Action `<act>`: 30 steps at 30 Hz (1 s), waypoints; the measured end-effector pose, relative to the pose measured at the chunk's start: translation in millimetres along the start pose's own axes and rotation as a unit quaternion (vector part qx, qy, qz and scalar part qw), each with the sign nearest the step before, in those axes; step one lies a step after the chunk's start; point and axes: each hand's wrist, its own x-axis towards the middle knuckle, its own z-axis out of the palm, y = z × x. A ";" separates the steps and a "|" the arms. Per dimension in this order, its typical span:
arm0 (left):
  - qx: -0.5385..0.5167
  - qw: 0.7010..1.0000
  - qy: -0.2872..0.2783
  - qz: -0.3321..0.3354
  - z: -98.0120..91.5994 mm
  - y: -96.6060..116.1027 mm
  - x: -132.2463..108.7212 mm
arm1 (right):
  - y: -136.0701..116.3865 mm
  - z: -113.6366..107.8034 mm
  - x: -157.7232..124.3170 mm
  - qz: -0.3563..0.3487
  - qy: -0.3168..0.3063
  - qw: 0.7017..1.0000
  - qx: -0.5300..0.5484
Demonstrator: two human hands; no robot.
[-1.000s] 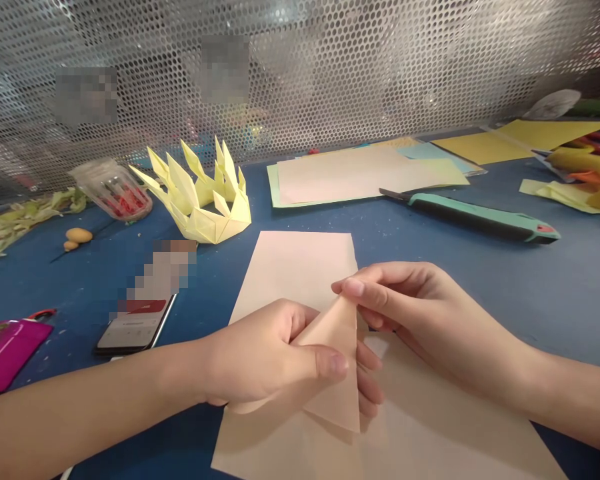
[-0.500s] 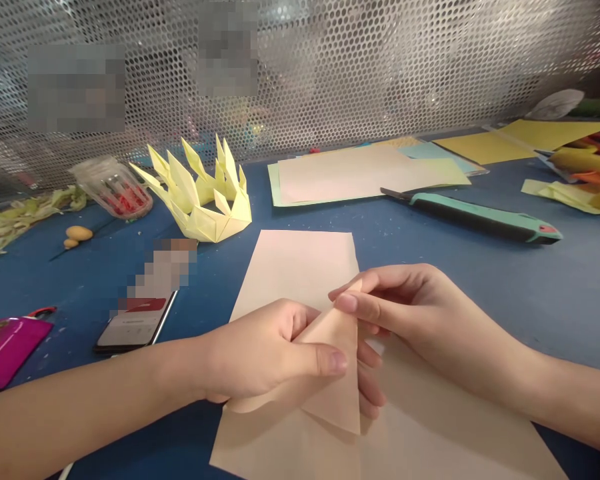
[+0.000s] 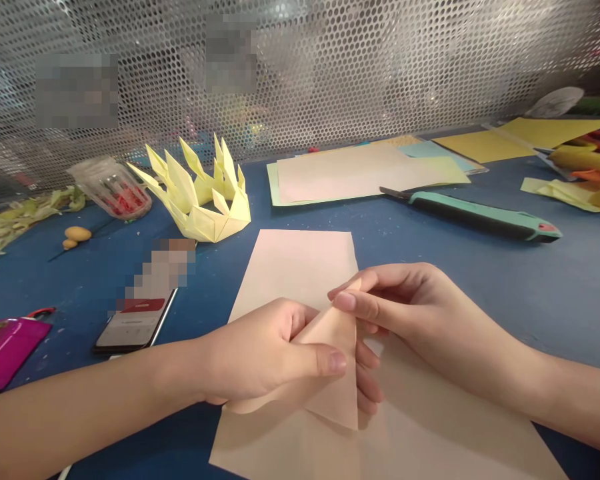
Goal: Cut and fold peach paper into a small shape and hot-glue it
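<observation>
A folded piece of peach paper (image 3: 337, 380), shaped like a triangle, is held between both hands above the blue table. My left hand (image 3: 265, 357) grips its lower part, thumb pressed on the front face and fingers curled behind. My right hand (image 3: 405, 310) pinches the paper's top tip between thumb and forefinger. Under the hands lie two flat peach sheets (image 3: 295, 267), one stretching away from me and one spreading toward the near edge.
A yellow folded paper crown (image 3: 200, 200) stands at the back left beside a clear plastic cup (image 3: 111, 188). A teal utility knife (image 3: 480, 217) lies right of centre near stacked coloured sheets (image 3: 360, 173). A phone (image 3: 135, 327) and magenta pouch (image 3: 5, 343) sit left. Perforated metal screen behind.
My right hand's fingertips have closed down a little on the tip of the folded paper. The left hand and the rest have barely moved.
</observation>
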 end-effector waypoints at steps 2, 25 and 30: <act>0.003 1.000 0.002 -0.002 0.2 -0.4 0.0 | 0.3 -0.1 -0.7 0.000 -0.001 1.000 -0.001; 0.043 0.998 0.033 -0.023 9.6 3.2 1.0 | -0.4 0.0 -1.9 -0.003 -0.033 0.997 -0.070; 0.042 0.998 0.044 -0.009 13.0 2.6 0.3 | -1.7 2.2 -2.9 -0.007 -0.037 0.998 -0.056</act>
